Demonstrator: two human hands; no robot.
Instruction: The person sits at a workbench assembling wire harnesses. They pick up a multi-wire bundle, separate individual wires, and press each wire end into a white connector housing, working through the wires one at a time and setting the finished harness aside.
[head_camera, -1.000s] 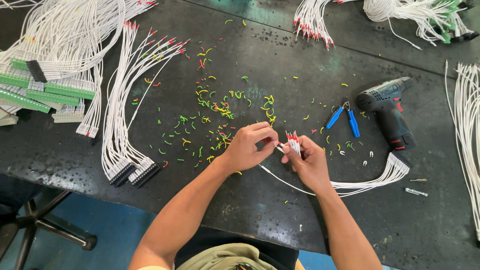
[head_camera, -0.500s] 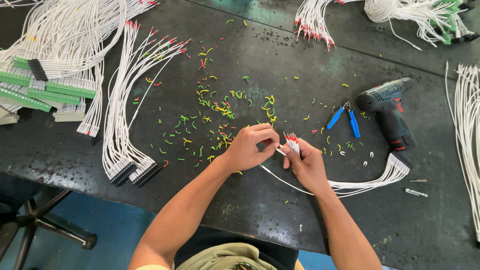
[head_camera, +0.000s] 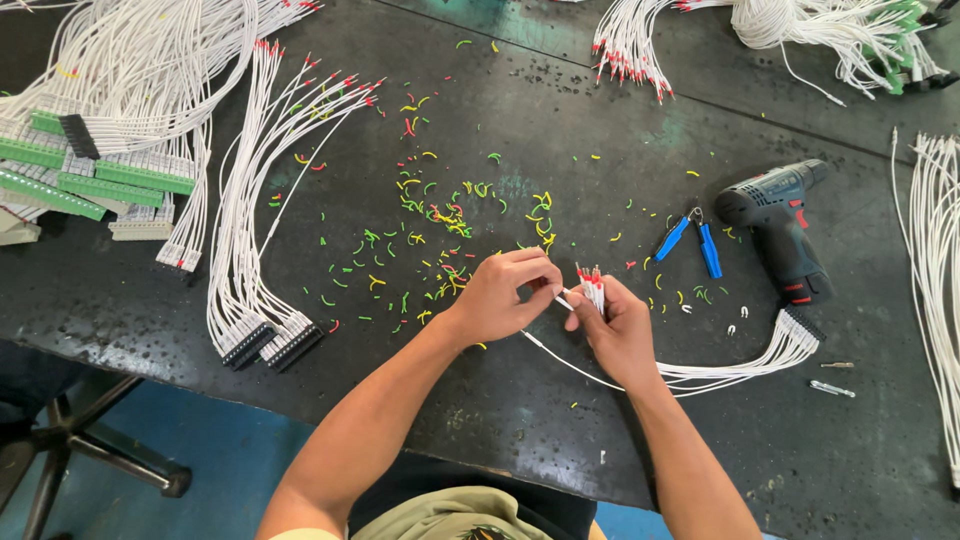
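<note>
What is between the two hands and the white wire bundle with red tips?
Nothing visible. The right hand already grips the white wire bundle just below its red tips, and the left hand pinches one wire beside it, directly touching.

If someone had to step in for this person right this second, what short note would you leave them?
Left hand: pinches one white wire at its end.
Right hand: grips the red-tipped ends of the white wire bundle, which loops right to a black connector.
Nearby: blue-handled pliers, cordless drill, coloured snippets scattered on the dark table.
Done: other bundles lie at the left.
Left: cannot tell how many wires of this bundle remain.
</note>
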